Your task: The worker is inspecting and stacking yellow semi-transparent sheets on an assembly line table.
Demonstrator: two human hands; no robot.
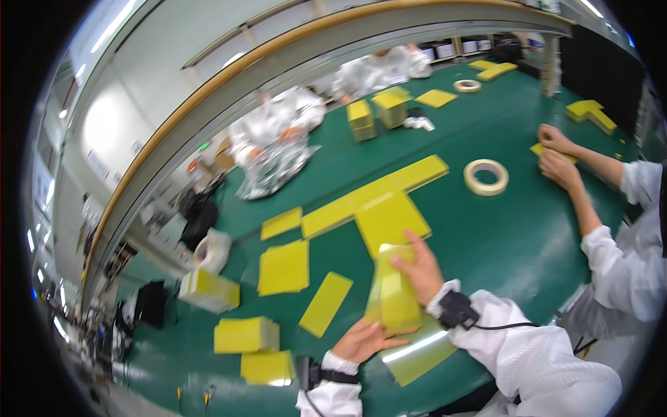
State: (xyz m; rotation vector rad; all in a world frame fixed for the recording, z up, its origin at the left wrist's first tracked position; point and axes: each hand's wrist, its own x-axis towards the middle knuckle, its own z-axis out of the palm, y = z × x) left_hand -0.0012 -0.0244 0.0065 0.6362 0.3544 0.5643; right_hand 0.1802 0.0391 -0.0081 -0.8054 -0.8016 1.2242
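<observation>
My right hand point(422, 270) grips a small stack of thin yellow rectangular sheets point(397, 295) by its upper right side, thumb across the face. At the lower end of those sheets is my left hand point(361, 340), its fingers at the bottom edge; motion blurs the exact grip. Under and beside the hands lies a translucent yellow sheet point(420, 354). Just beyond them a larger yellow stack point(392, 215) rests against a long yellow strip stack point(375, 198). A single narrow yellow sheet point(325, 304) lies left of my hands.
More yellow stacks point(283, 267) and a thick yellow block point(210, 290) stand on the green table point(479, 278) at left. A tape roll point(486, 177) lies beyond my right hand. One co-worker's hands point(559, 153) work at right; other people in white sit across, one handling a clear bag point(278, 167).
</observation>
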